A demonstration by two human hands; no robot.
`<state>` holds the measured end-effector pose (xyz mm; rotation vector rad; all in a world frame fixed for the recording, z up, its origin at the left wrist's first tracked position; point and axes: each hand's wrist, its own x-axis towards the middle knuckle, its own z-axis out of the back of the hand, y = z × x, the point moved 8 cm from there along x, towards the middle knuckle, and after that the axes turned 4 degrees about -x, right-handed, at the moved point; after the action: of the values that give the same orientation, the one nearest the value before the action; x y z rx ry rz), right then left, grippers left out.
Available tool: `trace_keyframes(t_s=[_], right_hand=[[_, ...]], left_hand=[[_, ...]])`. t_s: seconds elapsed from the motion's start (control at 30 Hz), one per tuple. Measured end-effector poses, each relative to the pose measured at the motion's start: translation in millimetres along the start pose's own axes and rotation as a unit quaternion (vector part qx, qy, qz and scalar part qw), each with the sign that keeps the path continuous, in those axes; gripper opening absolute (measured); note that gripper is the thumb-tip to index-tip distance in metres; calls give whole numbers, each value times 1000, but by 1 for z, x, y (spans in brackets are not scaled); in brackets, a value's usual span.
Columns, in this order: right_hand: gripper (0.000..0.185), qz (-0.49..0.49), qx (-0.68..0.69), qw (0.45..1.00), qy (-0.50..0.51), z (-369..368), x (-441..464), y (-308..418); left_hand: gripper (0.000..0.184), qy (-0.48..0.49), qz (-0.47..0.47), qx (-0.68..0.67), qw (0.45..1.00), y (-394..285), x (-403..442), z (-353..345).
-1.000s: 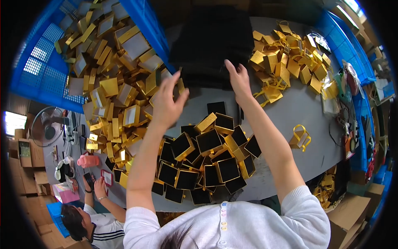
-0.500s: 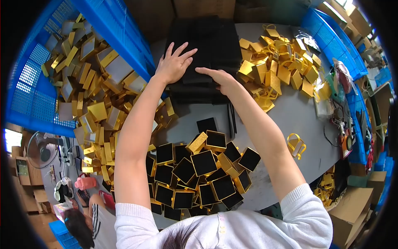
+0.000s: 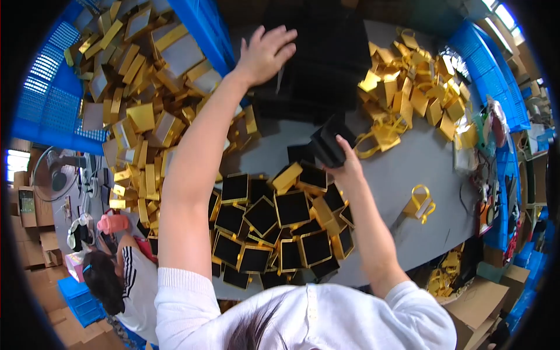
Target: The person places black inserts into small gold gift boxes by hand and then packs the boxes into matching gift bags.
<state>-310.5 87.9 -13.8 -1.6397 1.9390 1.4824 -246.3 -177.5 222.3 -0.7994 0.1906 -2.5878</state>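
Observation:
My left hand [image 3: 263, 57] is at the left edge of a tall dark stack of black sheets [image 3: 326, 64], fingers spread and holding nothing. In my right hand [image 3: 349, 168] is a small bundle of black square pads [image 3: 328, 146], gripped between thumb and fingers above the grey table. Just below that bundle lies a heap of small gold boxes with black insides [image 3: 293, 209]. A loose black pad [image 3: 299, 154] is partly visible behind the heap. The undersides of the right fingers are hidden by the bundle.
A blue crate [image 3: 55, 99] on the left spills gold box parts [image 3: 140, 119]. More gold boxes with ribbons [image 3: 417, 87] are piled at the back right. One ribboned gold piece [image 3: 419, 205] lies on the grey table [image 3: 431, 157]. Another person [image 3: 134, 291] is at the lower left.
My right hand has come away from the black stack toward me and now holds a bundle of black pads. My left hand has stayed by the stack. The view has shifted slightly.

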Motion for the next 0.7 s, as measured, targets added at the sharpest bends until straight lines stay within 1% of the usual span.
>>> trace_keyframes(t_s=[0.03, 0.07, 0.1, 0.13, 0.17, 0.2, 0.23, 0.27, 0.3, 0.33, 0.37, 0.4, 0.43, 0.47, 0.5, 0.53, 0.57, 0.6, 0.63, 0.7], right_hand=[[62, -12, 4, 1000, -6, 8, 1, -8], [79, -6, -124, 991, -48, 20, 5, -7], [96, -2, -244, 965, -96, 34, 4, -5], [103, -15, -256, 963, -84, 25, -10, -2], [111, -20, -266, 961, -78, 11, -23, 6], [109, 42, -444, 878, -172, 35, 3, 10], [108, 165, -488, 841, -168, 24, -5, 27], [104, 254, -552, 762, -226, 10, -28, 46], [95, 359, -549, 713, -249, 4, -43, 54], [79, 399, -540, 705, -228, -7, -65, 64], [57, 521, -532, 631, -217, -19, -83, 68], [40, 642, -543, 507, -189, -31, -81, 57], [32, 567, -603, 531, -183, -35, -55, 39], [34, 568, -595, 537, -185, -37, -48, 27], [48, 505, -610, 591, -155, -36, -54, 26], [65, 490, -649, 561, -153, -39, -64, 26], [73, 485, -676, 535, -145, -40, -56, 20], [81, 477, -701, 510, -141, -42, -47, 14], [81, 477, -676, 542, -147, -43, -45, 15], [83, 478, -632, 591, -147, -47, -55, 21]], left_hand=[[40, -67, -52, -49, 995, -1, -1, 16], [37, -139, -109, -100, 979, -1, 1, 37], [34, -181, -88, -95, 975, -5, -8, 57], [31, -222, -70, -95, 968, -13, -26, 78], [28, -222, -45, -109, 968, -14, -39, 88], [28, -184, 76, -169, 965, -20, -57, 97], [30, -176, -46, -89, 979, -16, -74, 95], [33, -138, 135, -142, 971, -3, -97, 93], [33, -125, 55, -73, 988, 7, -119, 89], [34, -131, 116, -211, 962, 23, -146, 81], [33, -101, 147, -231, 957, 42, -165, 70], [31, -80, 171, -224, 956, 75, -191, 50], [51, -4, 249, -172, 953, 89, -214, 37], [43, -19, 236, -21, 971, 116, -231, 18], [51, 38, 237, 54, 969, 213, -261, -33], [61, 49, 156, 157, 974, 226, -276, -61], [67, 122, 264, 175, 940, 218, -276, -71], [74, 198, 362, 191, 891, 209, -285, -75], [74, 199, 346, 184, 898, 191, -282, -73], [72, 94, 224, 185, 952, 164, -273, -61]])
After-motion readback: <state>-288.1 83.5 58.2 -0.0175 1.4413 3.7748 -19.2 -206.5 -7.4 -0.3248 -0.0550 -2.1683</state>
